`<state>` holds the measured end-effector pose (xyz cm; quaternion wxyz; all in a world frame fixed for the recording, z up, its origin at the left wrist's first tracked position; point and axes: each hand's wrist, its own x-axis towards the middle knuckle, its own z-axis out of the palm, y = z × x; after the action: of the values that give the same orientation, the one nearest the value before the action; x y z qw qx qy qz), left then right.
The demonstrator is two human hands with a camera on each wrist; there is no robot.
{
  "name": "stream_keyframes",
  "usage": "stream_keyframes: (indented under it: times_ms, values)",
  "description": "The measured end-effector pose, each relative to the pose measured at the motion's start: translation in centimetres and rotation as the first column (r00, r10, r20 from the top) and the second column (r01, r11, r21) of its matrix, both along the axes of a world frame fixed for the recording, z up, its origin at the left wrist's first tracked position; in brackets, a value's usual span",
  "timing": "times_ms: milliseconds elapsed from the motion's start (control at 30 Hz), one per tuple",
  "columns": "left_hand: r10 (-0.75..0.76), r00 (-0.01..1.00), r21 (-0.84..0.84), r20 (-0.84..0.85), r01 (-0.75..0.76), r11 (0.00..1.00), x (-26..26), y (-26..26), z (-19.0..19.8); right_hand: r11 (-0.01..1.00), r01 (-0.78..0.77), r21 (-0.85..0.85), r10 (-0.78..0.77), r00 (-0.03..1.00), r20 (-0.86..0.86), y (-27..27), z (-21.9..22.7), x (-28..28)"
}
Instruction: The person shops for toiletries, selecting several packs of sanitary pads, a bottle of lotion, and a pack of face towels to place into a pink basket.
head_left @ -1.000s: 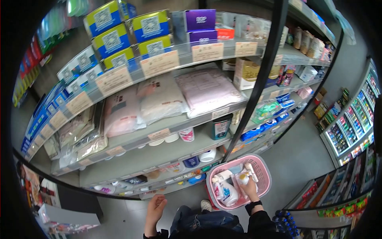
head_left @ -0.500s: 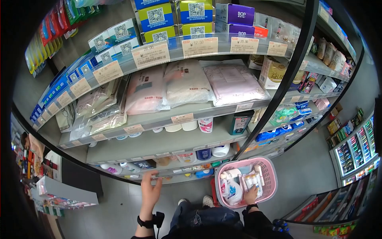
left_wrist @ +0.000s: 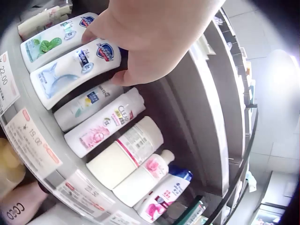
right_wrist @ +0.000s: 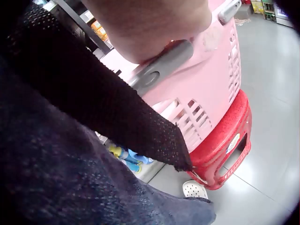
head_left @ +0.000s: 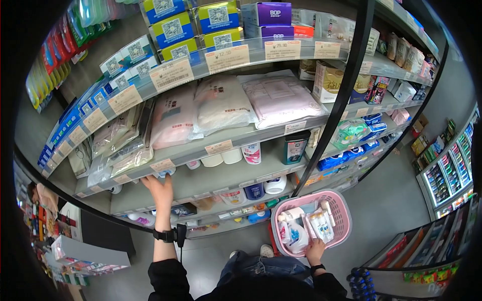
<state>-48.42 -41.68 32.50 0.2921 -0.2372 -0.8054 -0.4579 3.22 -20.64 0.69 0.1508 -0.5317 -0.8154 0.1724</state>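
My left hand [head_left: 160, 193] reaches under the middle shelf. In the left wrist view its thumb and fingers come round the top of a white and blue body wash bottle [left_wrist: 70, 72]. A similar bottle with green leaves [left_wrist: 51, 44] stands beside it, and a pink-printed shampoo bottle [left_wrist: 103, 126] stands further along. At the pink basket [head_left: 344, 220], my right hand [head_left: 315, 252] lies over the near rim, its fingertips by a clear pack of small white bottles [head_left: 321, 224]. A larger white bottle [head_left: 297, 238] lies in the basket; the right wrist view hides the fingertips.
A red stool [right_wrist: 225, 145] supports the basket. Bagged textiles [head_left: 221, 103] and boxes [head_left: 219, 17] fill the shelves above my left hand. A black shelf post [head_left: 346, 95] rises behind the basket. Drinks coolers [head_left: 449, 165] stand far right.
My left hand has risen from low in front of the shelves and moved left to the bottles. My right hand has drawn back from the pack to the basket's near rim.
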Motion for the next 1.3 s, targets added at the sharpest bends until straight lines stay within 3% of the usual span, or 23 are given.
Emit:
stream_keyframes:
  times_ms: [67, 200, 333, 400, 533, 600, 700, 833, 900, 1033, 1233, 1267, 1300]
  values:
    - [0.146, 0.964, -0.250, -0.224, -0.202, 0.947, -3.2, -0.8, -0.6, 0.999, 0.007, 0.033, -0.007, 1.000, -0.008, 0.0, -0.4, 0.1]
    - [0.154, 0.941, -0.321, -0.302, -0.252, 0.913, -5.9, -0.8, -0.6, 0.999, 0.036, 0.031, -0.036, 0.999, -0.007, 0.0, -0.5, -0.3]
    - [0.168, 0.948, -0.303, -0.269, -0.249, 0.920, -8.1, -0.7, -1.9, 0.998, 0.060, 0.007, -0.060, 0.998, 0.008, 0.0, -0.7, -0.5]
    - [0.146, 0.980, -0.186, -0.139, -0.171, 0.968, -9.1, -0.8, -2.9, 0.996, 0.080, 0.029, -0.081, 0.996, 0.031, -0.2, -0.7, -0.5]
    - [0.188, 0.972, -0.202, -0.141, -0.214, 0.956, -10.0, -0.7, -4.2, 0.996, 0.084, 0.010, -0.084, 0.996, 0.039, -0.3, -0.6, -0.6]
    - [0.221, 0.903, -0.256, -0.367, -0.326, 0.910, -10.3, -0.5, -4.5, 0.994, 0.087, 0.065, -0.090, 0.995, 0.037, -0.2, -0.9, -0.8]
    - [0.205, 0.938, -0.260, -0.278, -0.279, 0.924, -11.2, -0.7, -4.9, 0.994, 0.109, 0.027, -0.110, 0.993, 0.037, -0.1, -1.0, -0.9]
    - [0.235, 0.913, -0.254, -0.332, -0.327, 0.910, -12.0, -1.0, -5.8, 0.996, 0.090, -0.016, -0.090, 0.995, 0.035, -0.2, -0.4, -0.8]
    - [0.282, 0.926, -0.409, -0.250, -0.365, 0.836, -12.7, -1.3, -6.2, 0.996, 0.092, 0.010, -0.092, 0.995, 0.030, -0.3, -0.1, -0.8]
    - [0.329, 0.923, -0.466, -0.199, -0.385, 0.796, -11.2, -0.5, -4.8, 0.998, 0.064, -0.026, -0.062, 0.996, 0.062, -0.2, 0.1, -0.5]
    - [0.336, 0.877, -0.316, -0.345, -0.445, 0.838, -9.1, 0.1, -3.6, 0.996, 0.082, 0.034, -0.084, 0.995, 0.060, -0.3, 0.4, -0.9]
    - [0.265, 0.936, -0.099, -0.231, -0.294, 0.951, -8.0, 0.2, -3.0, 0.997, 0.075, 0.036, -0.076, 0.996, 0.040, -0.3, 0.4, -0.9]
    - [0.157, 0.978, 0.139, -0.135, -0.138, 0.981, -6.8, 0.3, -2.2, 0.997, 0.069, 0.037, -0.070, 0.997, 0.020, -0.4, 0.6, -0.8]
